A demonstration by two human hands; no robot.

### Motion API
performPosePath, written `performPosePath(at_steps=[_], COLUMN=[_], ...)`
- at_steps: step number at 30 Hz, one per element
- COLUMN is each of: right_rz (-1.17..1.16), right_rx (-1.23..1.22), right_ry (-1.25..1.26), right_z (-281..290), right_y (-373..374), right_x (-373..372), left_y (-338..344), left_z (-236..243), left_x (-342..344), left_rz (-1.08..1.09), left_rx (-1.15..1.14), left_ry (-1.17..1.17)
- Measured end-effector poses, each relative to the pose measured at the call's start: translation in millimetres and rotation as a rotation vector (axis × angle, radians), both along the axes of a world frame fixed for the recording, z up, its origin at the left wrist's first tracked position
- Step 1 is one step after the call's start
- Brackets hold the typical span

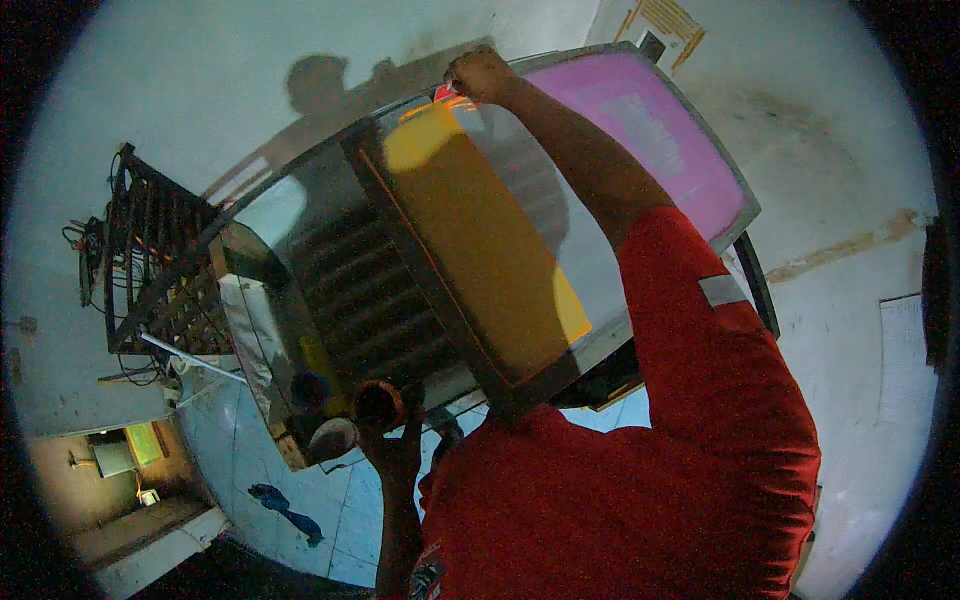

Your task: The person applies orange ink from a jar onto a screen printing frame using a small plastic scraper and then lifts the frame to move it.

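Note:
My right hand (pixel 480 76) reaches to the far edge of a large tilted board and is closed on a small flat red piece (pixel 443 93). Bright orange streaks show beside it, at the far end of a long yellow panel (pixel 480 220) that has a dark border. Low at the near left, my left hand (pixel 395 450) is wrapped round a dark, round container (pixel 380 405) with a reddish-brown rim; shadow hides its contents. A pale rounded object (pixel 333 438) lies close by my left hand; I cannot make out its kind.
A pink-purple framed sheet (pixel 640 130) lies on the right, against the wall. Dark ridged slats (pixel 370 280) stretch left of the yellow panel. A black metal rack (pixel 165 265) with cables stands at the left. Blue cloth (pixel 287 512) lies on the tiled floor (pixel 350 520).

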State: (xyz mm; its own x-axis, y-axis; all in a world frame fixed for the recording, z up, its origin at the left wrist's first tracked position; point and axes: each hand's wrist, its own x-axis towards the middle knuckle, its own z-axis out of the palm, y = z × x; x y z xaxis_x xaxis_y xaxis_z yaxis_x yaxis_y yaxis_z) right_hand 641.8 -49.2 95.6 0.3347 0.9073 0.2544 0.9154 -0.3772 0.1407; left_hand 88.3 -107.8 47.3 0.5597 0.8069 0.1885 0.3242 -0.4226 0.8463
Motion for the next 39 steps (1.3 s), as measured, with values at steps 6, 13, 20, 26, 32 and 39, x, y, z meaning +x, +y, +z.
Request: performPosePath(at_steps=[6, 13, 20, 26, 32, 39], right_rz=[0.146, 0.119, 0.149, 0.045, -0.176, -0.209], right_rx=[0.02, -0.104, 0.019, -0.009, 0.6, 1.186], right_ry=[0.021, -0.031, 0.01, 0.042, 0.581, 0.987], right_z=[4.0, -18.5, 1.1, -1.5, 12.1, 38.2], right_y=[-33.6, -143.2, -275.0, -336.9, -339.1, -326.9], right_x=[-27.5, -98.5, -230.4, -284.0, -286.3, -290.1], left_y=[-1.7, 21.9, 70.9, 30.2, 21.5, -8.6], left_z=[1.0, -26.5, -121.2, -22.6, 31.2, 53.7], left_x=[6.4, -13.9, -79.8, -46.3, -7.3, 85.4], left_rz=[-0.009, -0.213, -0.346, -0.314, -0.4, -0.611], left_rx=[0.088, 0.139, 0.177, -0.028, -0.054, 0.108], left_ry=[0.079, 0.063, 0.3, 0.006, 0.242, -0.006])
